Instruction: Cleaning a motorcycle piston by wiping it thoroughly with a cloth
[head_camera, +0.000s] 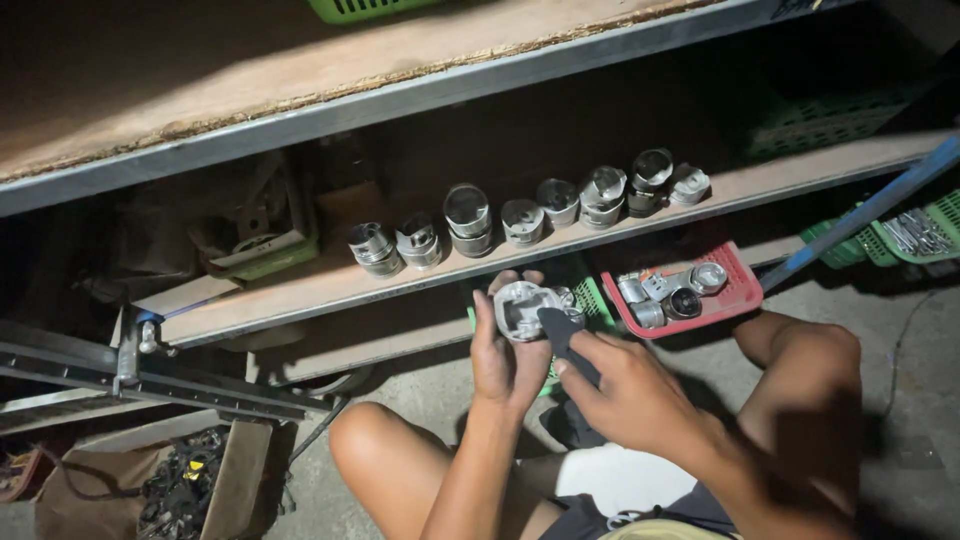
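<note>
My left hand (500, 350) grips a shiny metal piston (522, 306) with its hollow side turned up. My right hand (620, 385) presses a dark rag (562, 335) against the piston's right side; the rag hangs down between both hands. Just above them, a row of several similar metal pistons (468, 220) stands along the edge of a low wooden shelf (300, 290). My bare knees show on both sides of my arms.
A red basket (735, 290) with several metal parts sits to the right on the floor. Green baskets (905, 235) lie further right, one partly hidden behind my hands. A cardboard box (240, 480) of dark parts stands at lower left. A blue bar (860, 215) slants at right.
</note>
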